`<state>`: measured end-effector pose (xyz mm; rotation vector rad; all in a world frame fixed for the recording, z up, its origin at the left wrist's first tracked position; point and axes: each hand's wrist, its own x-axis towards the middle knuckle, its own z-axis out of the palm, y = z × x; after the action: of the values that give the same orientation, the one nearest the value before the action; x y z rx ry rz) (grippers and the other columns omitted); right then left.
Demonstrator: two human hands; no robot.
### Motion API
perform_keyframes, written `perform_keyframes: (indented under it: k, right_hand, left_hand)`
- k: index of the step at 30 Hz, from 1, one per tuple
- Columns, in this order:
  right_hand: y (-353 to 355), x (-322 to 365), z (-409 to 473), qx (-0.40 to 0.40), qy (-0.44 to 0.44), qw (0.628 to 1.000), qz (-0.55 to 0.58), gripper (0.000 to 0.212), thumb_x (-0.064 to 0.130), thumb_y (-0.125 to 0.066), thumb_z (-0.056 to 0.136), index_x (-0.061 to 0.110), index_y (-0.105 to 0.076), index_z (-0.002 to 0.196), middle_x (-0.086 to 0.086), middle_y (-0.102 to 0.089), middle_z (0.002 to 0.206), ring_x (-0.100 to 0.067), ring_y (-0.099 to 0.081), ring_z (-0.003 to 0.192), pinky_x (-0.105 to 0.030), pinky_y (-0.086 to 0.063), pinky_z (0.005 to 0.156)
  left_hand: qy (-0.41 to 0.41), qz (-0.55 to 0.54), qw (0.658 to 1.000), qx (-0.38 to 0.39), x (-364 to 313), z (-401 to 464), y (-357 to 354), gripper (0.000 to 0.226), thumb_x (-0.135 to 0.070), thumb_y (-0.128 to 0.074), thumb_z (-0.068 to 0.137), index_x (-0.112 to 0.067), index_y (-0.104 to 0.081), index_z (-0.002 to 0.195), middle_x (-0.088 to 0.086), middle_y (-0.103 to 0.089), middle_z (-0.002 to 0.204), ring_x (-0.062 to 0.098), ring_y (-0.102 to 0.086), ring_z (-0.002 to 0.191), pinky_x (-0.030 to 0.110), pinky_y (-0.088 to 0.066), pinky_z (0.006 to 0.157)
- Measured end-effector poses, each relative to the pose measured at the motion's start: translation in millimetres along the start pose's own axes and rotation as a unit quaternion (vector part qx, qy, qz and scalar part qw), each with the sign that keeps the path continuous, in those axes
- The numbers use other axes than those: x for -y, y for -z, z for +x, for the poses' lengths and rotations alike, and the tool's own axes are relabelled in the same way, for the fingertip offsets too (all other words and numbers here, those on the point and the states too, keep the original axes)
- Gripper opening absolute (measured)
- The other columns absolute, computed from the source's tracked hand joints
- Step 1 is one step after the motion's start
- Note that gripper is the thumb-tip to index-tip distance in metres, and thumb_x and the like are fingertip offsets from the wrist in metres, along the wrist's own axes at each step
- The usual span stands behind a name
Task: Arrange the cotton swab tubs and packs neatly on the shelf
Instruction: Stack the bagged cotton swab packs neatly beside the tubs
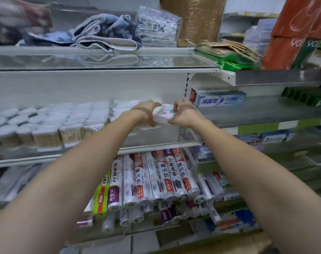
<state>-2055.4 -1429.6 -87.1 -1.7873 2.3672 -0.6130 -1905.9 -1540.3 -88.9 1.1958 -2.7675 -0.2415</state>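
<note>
A white cotton swab tub [163, 114] with a small printed label is held between both hands at the right end of the middle shelf [156, 145]. My left hand [146, 111] grips its left side and my right hand [183, 114] grips its right side. Left of the hands, several round white-lidded swab tubs [7, 123] and rectangular clear swab packs [68, 129] stand in rows. What lies under the held tub is hidden by my hands.
Folded towels [104, 32] and a bagged stack [159, 28] lie on the glass shelf above. Rolls of plastic bags [156, 180] fill the shelf below. A toothpaste box [220, 99] sits on the neighbouring shelf to the right.
</note>
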Motion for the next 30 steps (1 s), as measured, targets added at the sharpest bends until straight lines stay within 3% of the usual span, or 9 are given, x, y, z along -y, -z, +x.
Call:
perform_keyframes:
  k: [5,10,12,14,19,22,24,27,30]
  right_hand:
    - [14,4,0,0.007,0.042,0.999,0.010,0.036,0.027,-0.072,0.060,0.029,-0.046,0.085,0.000,-0.049,0.108,-0.026,-0.056,0.090,-0.043,-0.054,0.078]
    - [16,12,-3,0.010,0.070,0.997,0.019,0.036,0.021,-0.071,0.065,0.024,-0.046,0.090,-0.001,-0.045,0.105,-0.024,-0.056,0.088,-0.038,-0.051,0.073]
    - [13,11,-4,0.005,0.083,0.996,0.026,0.037,0.017,-0.071,0.068,0.018,-0.046,0.096,-0.003,-0.044,0.106,-0.024,-0.054,0.084,-0.032,-0.042,0.058]
    - [8,10,-7,-0.003,0.093,0.996,0.007,0.040,0.014,-0.071,0.070,0.014,-0.046,0.101,-0.003,-0.042,0.106,-0.020,-0.051,0.077,-0.029,-0.036,0.052]
    - [-8,4,-6,0.016,0.093,0.995,0.011,0.061,0.001,-0.074,0.070,0.018,-0.041,0.118,-0.005,-0.036,0.122,-0.023,-0.055,0.090,-0.037,-0.055,0.067]
    - [-18,4,-4,0.021,0.096,0.995,0.030,0.078,-0.002,-0.075,0.073,0.020,-0.035,0.136,-0.005,-0.034,0.134,-0.018,-0.055,0.095,-0.019,-0.044,0.060]
    - [-23,4,-3,0.020,0.104,0.994,0.020,0.082,-0.002,-0.074,0.076,0.023,-0.032,0.142,-0.004,-0.032,0.137,-0.018,-0.056,0.092,-0.017,-0.041,0.056]
    - [-27,4,1,0.019,0.113,0.993,0.001,0.073,-0.003,-0.071,0.078,0.025,-0.037,0.136,-0.001,-0.030,0.137,-0.019,-0.056,0.091,-0.020,-0.045,0.057]
    - [-31,11,7,0.013,0.086,0.996,0.010,0.079,-0.004,-0.070,0.078,0.024,-0.032,0.141,-0.002,-0.026,0.142,-0.019,-0.055,0.089,-0.022,-0.048,0.059]
  left_hand:
    - [0.008,-0.049,0.999,0.022,24,-12,0,0.093,-0.027,-0.085,0.077,-0.030,-0.031,0.153,0.000,-0.034,0.157,0.024,-0.038,0.140,0.036,-0.033,0.115]
    - [0.025,-0.103,0.994,0.010,14,-16,1,0.101,-0.015,-0.084,0.076,-0.030,-0.023,0.155,0.002,-0.033,0.157,0.026,-0.045,0.133,0.038,-0.057,0.090]
    - [0.024,-0.134,0.991,0.011,8,-21,4,0.099,-0.003,-0.079,0.077,-0.029,-0.023,0.155,0.004,-0.037,0.153,0.027,-0.052,0.123,0.036,-0.060,0.075]
    - [0.017,-0.132,0.991,0.016,4,-24,6,0.083,0.003,-0.072,0.078,-0.027,-0.036,0.147,0.008,-0.049,0.139,0.025,-0.058,0.104,0.035,-0.059,0.069]
    - [0.031,-0.191,0.981,-0.026,8,-24,8,0.048,0.012,-0.060,0.082,-0.019,-0.053,0.118,0.007,-0.057,0.116,0.020,-0.062,0.069,0.032,-0.055,0.053]
    - [0.033,-0.242,0.970,-0.015,11,-27,10,0.028,0.006,-0.054,0.090,-0.015,-0.056,0.109,0.011,-0.063,0.107,0.023,-0.066,0.067,0.043,-0.060,0.063]
    - [0.037,-0.287,0.957,-0.010,13,-28,10,0.013,-0.010,-0.059,0.093,-0.014,-0.059,0.105,0.016,-0.067,0.105,0.024,-0.066,0.070,0.047,-0.059,0.068]
    - [0.070,-0.317,0.946,-0.021,15,-33,10,0.029,-0.036,-0.073,0.087,-0.015,-0.060,0.101,0.010,-0.067,0.101,0.023,-0.063,0.075,0.044,-0.057,0.068]
    - [0.098,-0.343,0.934,-0.026,18,-34,10,0.030,-0.035,-0.072,0.090,-0.016,-0.059,0.109,0.004,-0.065,0.098,0.016,-0.058,0.076,0.031,-0.049,0.066]
